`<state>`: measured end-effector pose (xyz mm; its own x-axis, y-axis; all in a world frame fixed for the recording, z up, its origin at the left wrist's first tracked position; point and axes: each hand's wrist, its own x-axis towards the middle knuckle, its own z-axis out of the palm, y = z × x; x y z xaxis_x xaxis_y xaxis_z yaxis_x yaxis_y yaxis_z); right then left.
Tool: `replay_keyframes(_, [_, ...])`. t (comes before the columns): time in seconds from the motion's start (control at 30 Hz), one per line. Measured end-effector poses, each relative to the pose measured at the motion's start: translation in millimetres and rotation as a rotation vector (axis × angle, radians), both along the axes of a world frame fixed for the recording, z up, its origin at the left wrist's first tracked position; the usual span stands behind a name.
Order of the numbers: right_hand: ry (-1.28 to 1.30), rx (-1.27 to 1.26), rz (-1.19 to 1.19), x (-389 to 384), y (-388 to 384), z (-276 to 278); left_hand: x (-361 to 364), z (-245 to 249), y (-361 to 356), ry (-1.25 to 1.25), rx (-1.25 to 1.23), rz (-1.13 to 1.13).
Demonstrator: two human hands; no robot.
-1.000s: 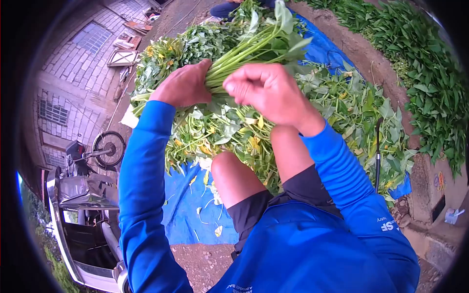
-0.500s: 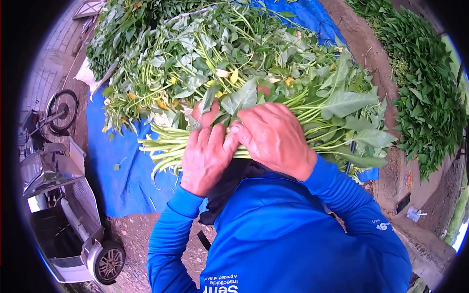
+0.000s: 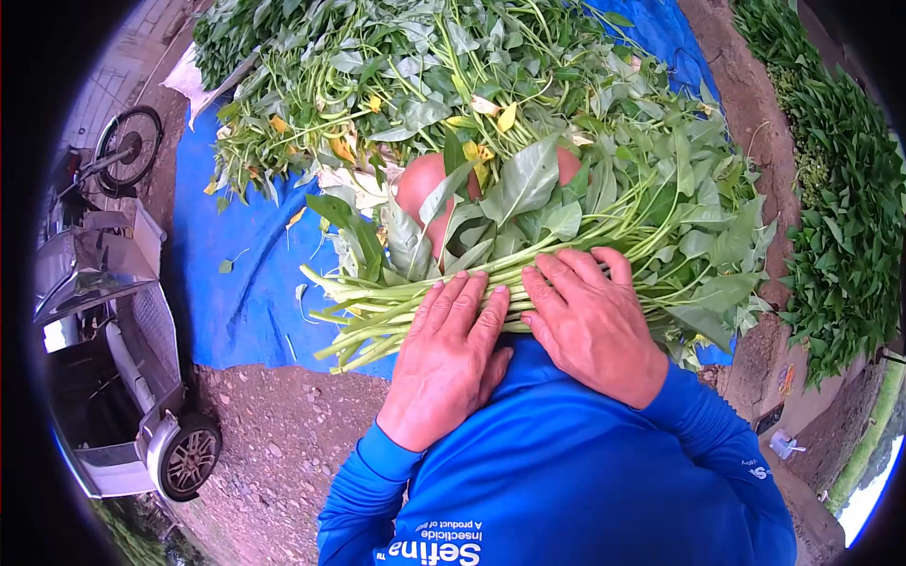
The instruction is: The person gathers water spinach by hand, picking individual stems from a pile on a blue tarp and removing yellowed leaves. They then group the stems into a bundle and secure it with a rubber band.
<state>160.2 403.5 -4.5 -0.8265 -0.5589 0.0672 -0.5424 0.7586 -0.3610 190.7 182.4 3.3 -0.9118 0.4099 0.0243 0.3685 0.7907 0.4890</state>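
A thick bundle of leafy greens (image 3: 651,222) lies across my lap, its pale cut stems (image 3: 363,302) pointing left and its leaves fanning right. My left hand (image 3: 453,358) lies flat over the stems, fingers spread, pressing them toward my body. Beside it, my right hand (image 3: 590,321) covers the stems the same way, just right of the left. My bare knees (image 3: 420,184) show through the leaves beyond the bundle. Both sleeves are blue.
A big loose pile of the same greens (image 3: 377,75) covers a blue tarp (image 3: 236,283) ahead. Bare gravel ground (image 3: 274,453) is at lower left, with a small vehicle (image 3: 113,377) and a motorbike wheel (image 3: 127,146) beyond. Green plants (image 3: 840,189) line the right, past an earth ridge.
The bundle has come down from in front of me onto my lap. Both hands went from gripping the stems to lying flat on them. My view tilted down.
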Motion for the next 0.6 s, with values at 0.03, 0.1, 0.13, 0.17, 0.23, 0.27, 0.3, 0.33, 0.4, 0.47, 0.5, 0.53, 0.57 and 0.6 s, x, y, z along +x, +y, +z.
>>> replay_keyframes(0.03, [-0.026, 0.013, 0.013, 1.7, 1.3, 2.8, 2.6, 2.6, -3.8, -0.016, 0.116, 0.067])
replay_keyframes(0.1, [-0.098, 0.012, 0.037, 3.9, 5.3, 8.4, 0.3, 13.5, -6.4, 0.154, 0.245, 0.288])
replay_keyframes(0.13, [-0.139, 0.013, 0.048, 5.5, 7.4, 11.0, -0.2, 20.5, -16.4, 0.22, 0.139, 0.37])
replay_keyframes(0.17, [-0.128, 0.001, 0.058, 6.5, 8.7, 12.9, -1.7, 29.2, -26.1, 0.244, -0.004, 0.435])
replay_keyframes(0.23, [-0.155, 0.009, 0.064, 8.6, 9.7, 18.3, -0.6, 41.0, -38.0, 0.23, -0.146, 0.555])
replay_keyframes(0.27, [-0.166, 0.011, 0.072, 9.9, 9.9, 18.8, 1.7, 44.6, -41.8, 0.195, -0.143, 0.613])
replay_keyframes(0.3, [-0.151, -0.008, 0.076, 12.2, 10.3, 17.5, 3.8, 48.1, -44.6, 0.163, -0.142, 0.672])
replay_keyframes(0.33, [-0.16, -0.014, 0.078, 13.9, 10.9, 17.6, 6.6, 51.9, -46.5, 0.138, -0.218, 0.658])
replay_keyframes(0.4, [-0.178, -0.025, 0.079, 16.1, 13.0, 18.6, 12.7, 58.0, -48.5, 0.087, -0.367, 0.626])
replay_keyframes(0.47, [-0.144, -0.084, 0.104, 16.6, 14.5, 16.0, 12.1, 57.0, -43.7, 0.08, -0.461, 0.599])
replay_keyframes(0.5, [-0.149, -0.09, 0.114, 17.8, 15.5, 16.9, 11.3, 56.9, -40.7, 0.103, -0.508, 0.564])
replay_keyframes(0.53, [-0.152, -0.095, 0.12, 18.5, 16.1, 18.2, 10.3, 56.7, -39.3, 0.129, -0.553, 0.527])
replay_keyframes(0.57, [-0.173, -0.082, 0.123, 19.3, 16.8, 20.0, 10.1, 56.4, -40.9, 0.114, -0.54, 0.471])
replay_keyframes(0.6, [-0.193, -0.067, 0.123, 20.2, 17.9, 22.1, 9.9, 58.0, -35.2, 0.151, -0.469, 0.44])
